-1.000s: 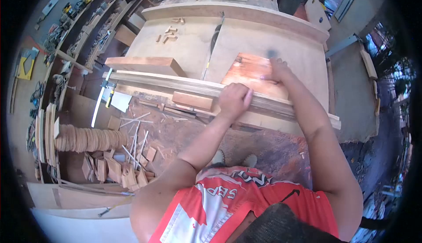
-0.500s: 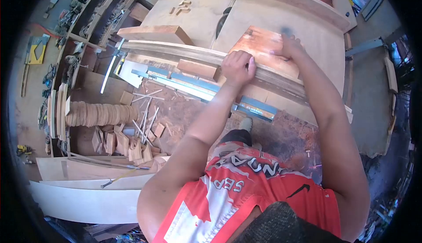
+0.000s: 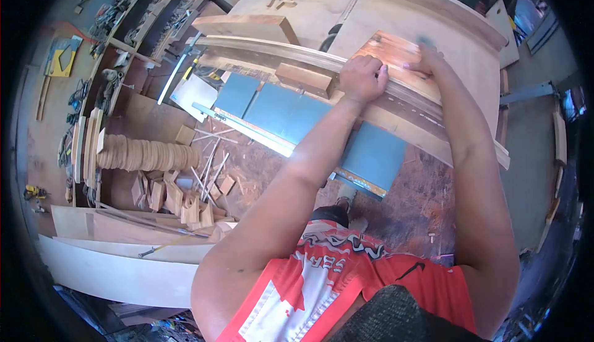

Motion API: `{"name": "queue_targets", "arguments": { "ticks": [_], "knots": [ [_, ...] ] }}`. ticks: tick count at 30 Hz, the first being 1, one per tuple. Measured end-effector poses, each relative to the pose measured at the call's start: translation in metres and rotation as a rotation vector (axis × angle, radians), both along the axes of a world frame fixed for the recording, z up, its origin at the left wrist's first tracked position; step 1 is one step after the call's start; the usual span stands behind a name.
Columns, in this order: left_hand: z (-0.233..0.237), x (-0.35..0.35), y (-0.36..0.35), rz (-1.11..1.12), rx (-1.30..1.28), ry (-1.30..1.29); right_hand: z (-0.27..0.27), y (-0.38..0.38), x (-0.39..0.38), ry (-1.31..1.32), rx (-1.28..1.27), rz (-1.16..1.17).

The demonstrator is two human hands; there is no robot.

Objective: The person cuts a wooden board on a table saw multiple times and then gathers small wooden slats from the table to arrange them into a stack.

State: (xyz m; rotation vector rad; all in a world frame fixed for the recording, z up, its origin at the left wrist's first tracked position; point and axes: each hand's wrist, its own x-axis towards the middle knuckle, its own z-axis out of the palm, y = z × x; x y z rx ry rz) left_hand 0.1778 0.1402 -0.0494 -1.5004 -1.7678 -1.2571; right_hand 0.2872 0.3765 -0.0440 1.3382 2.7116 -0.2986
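We've L hand (image 3: 364, 78) curled on rail (image 3: 266, 48), ctr; R hand (image 3: 427, 60) part-open on board (image 3: 390, 46), upper R. Dark blur (image 3: 425, 41) beside it, can't ID. L arm (image 3: 303, 172) hides pt of blue panel (image 3: 278, 112), ctr.

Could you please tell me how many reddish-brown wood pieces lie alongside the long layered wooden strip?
3: a thick board at far left, a block on the near side, and a slanted-edge board by the right hand, which partly covers it. The hands could hide others.
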Motion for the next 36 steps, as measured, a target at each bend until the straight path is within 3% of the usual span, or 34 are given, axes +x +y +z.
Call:
{"name": "queue_targets", "arguments": {
  "ticks": [9, 14, 24, 27, 29, 32, 34, 36],
  "knots": [
    [-0.008, -0.005, 0.008, 0.009, 0.032, 0.000, -0.018, 0.024, -0.004, 0.016, 0.056, 0.043],
    [-0.008, 0.001, 0.008, 0.031, -0.187, -0.182, -0.033, 0.046, -0.003, 0.096, 0.046, 0.129],
    [-0.001, 0.006, 0.009, 0.064, -0.295, -0.272, -0.028, 0.066, 0.003, 0.044, 0.006, 0.185],
    [0.014, 0.018, -0.036, 0.064, -0.296, -0.304, -0.028, 0.028, 0.013, 0.035, 0.024, 0.200],
    [0.012, 0.037, -0.089, 0.061, -0.450, -0.315, -0.050, -0.010, 0.026, -0.011, 0.052, 0.185],
    [0.008, 0.054, -0.148, 0.012, -0.426, -0.309, -0.027, -0.096, 0.042, -0.076, 0.047, 0.130],
    [-0.015, 0.065, -0.193, -0.130, -0.070, -0.081, -0.020, -0.142, 0.053, -0.089, 0.027, 0.089],
    [-0.041, 0.086, -0.268, -0.356, -0.171, 0.034, -0.014, -0.162, 0.058, -0.096, 0.046, 0.089]
  ]
}}
